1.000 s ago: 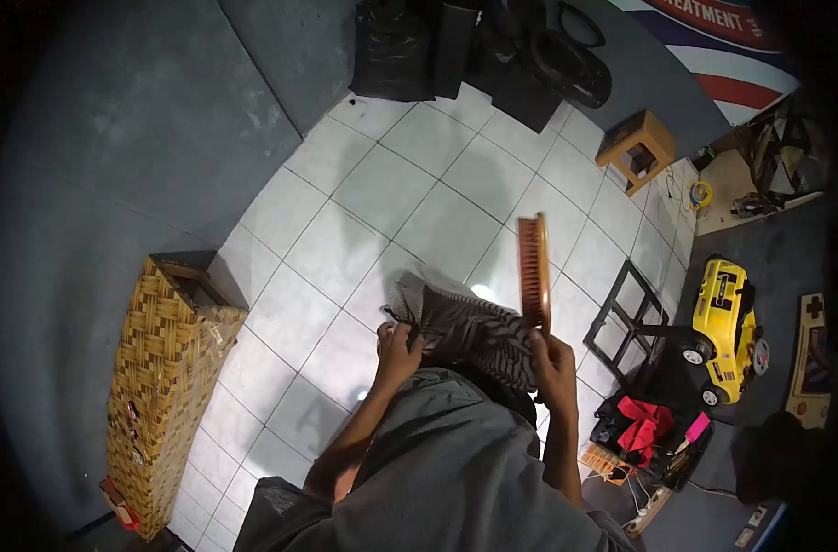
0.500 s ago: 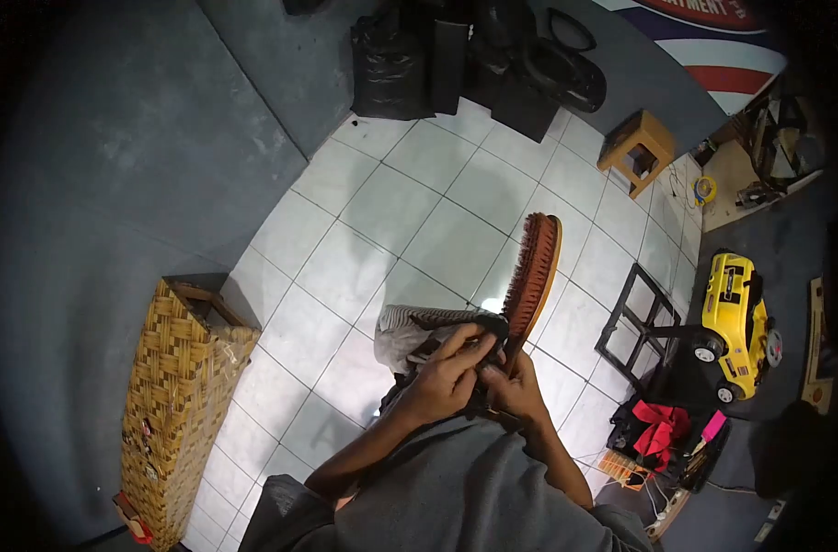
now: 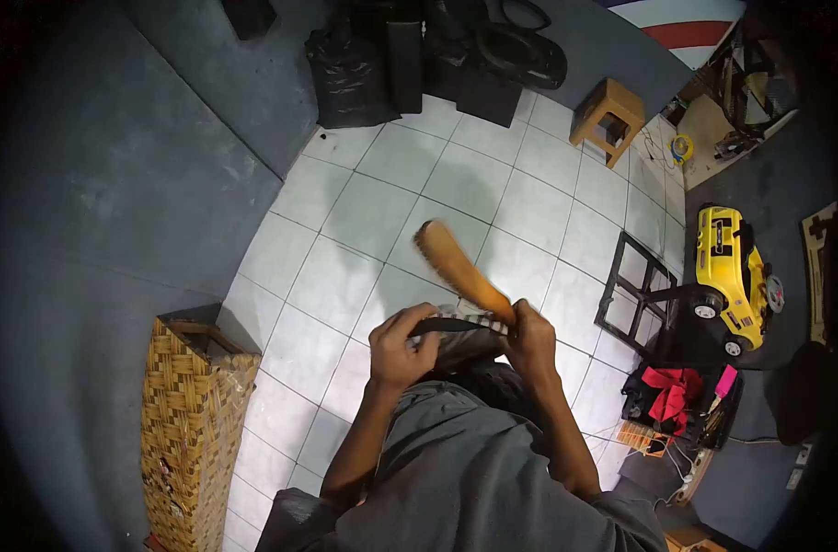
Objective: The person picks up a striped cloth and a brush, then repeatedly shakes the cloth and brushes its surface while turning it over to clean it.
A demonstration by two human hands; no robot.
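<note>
In my right hand point(image 3: 534, 342) is a wooden-handled brush point(image 3: 465, 271), gripped at its lower end. The brush points up and left, its smooth wooden back toward me and its far end blurred. My left hand point(image 3: 402, 351) is closed on a dark and grey fabric item point(image 3: 465, 348) with a black band and a striped or checkered edge; I cannot tell what kind of item it is. The item lies between my hands, close in front of my grey shirt point(image 3: 465, 460). My right hand is right at its other end.
A woven box point(image 3: 184, 423) stands at left on the tiled floor point(image 3: 345, 294). Black bags point(image 3: 350, 78) line the far wall, with a brown stool point(image 3: 609, 120) to their right. At right are a black frame point(image 3: 635, 285), a yellow toy car point(image 3: 727, 276) and red cloth point(image 3: 672, 396).
The brush has swung from upright at right to leaning left, its bristles turned away. My left hand has moved left along the fabric item, which has turned. The view has shifted slightly.
</note>
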